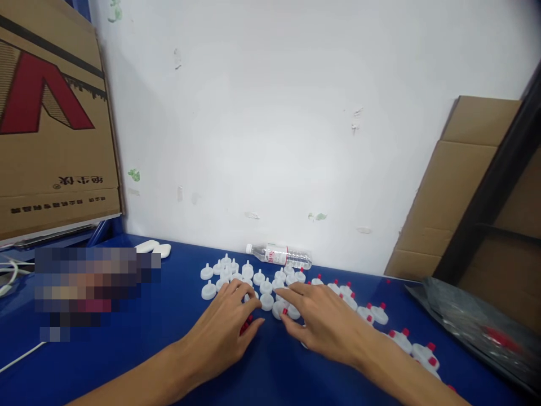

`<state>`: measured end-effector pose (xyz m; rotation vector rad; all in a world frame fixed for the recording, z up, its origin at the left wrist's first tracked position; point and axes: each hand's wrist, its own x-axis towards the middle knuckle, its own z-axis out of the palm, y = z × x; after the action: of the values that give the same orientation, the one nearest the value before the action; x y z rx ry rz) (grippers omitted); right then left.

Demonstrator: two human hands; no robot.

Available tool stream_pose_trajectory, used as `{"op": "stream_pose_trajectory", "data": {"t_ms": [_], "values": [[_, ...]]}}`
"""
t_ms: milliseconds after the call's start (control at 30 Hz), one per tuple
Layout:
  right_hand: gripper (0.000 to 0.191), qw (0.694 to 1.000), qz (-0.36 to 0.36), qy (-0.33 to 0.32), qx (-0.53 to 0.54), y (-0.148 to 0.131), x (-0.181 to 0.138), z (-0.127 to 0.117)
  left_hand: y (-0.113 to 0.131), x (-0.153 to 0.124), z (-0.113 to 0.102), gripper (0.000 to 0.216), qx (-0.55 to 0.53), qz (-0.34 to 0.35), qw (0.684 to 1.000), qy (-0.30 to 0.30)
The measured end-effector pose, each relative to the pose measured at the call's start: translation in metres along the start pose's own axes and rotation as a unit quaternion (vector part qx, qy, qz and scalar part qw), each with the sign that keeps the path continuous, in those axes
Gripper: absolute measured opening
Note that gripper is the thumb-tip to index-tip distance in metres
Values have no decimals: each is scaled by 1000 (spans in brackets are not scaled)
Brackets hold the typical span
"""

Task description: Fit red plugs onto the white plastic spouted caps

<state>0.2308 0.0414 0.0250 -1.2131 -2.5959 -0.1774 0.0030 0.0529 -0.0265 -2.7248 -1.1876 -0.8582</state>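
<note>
Head camera looks down on a blue worktop [169,349] set against a white wall [274,141]. The left hand [224,330] rests palm down with its fingers curled over some small red pieces [245,327]. I cannot tell whether it grips them or only covers them. The right hand [327,324] lies open with its fingers spread, thumb and forefinger tips touching a white cap [279,309] that carries a red tip.

Plain white caps [236,275] crowd just beyond the left hand's fingers. Red-tipped caps [380,313] trail off to the right, beside the right forearm.

The work appears to be joining red pieces to white caps. It likely goes best with one cap kept steady under the right fingertips and one red piece taken at a time, so the rest are not scattered.

Room is tight ahead. A water bottle [281,255] lies on its side at the wall, just behind the caps. A dark plastic bag [473,316] takes up the right edge, below leaning cardboard [456,186]. On the left, a cardboard box [51,141] stands well apart and a white cable [17,358] runs near the edge. The bare blue surface near the person, between and under the forearms, is the freest room for moving.
</note>
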Motion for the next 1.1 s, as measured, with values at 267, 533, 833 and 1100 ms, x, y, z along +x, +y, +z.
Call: {"op": "stream_pose_trajectory", "data": {"t_ms": [267,533,833,1100], "values": [[26,998,-6,-17,-64,2,3,-1,1,-1,2,15,35,-14,999,-30],[20,996,1,-7,-92,7,3,0,0,-2,4,18,63,-15,997,-38],[18,998,6,60,27,-2,2,-10,0,-1,3,6,90,-29,995,-38],[15,989,-33,-65,127,-6,-1,-19,-4,1,6,18,56,-7,996,-66]]}}
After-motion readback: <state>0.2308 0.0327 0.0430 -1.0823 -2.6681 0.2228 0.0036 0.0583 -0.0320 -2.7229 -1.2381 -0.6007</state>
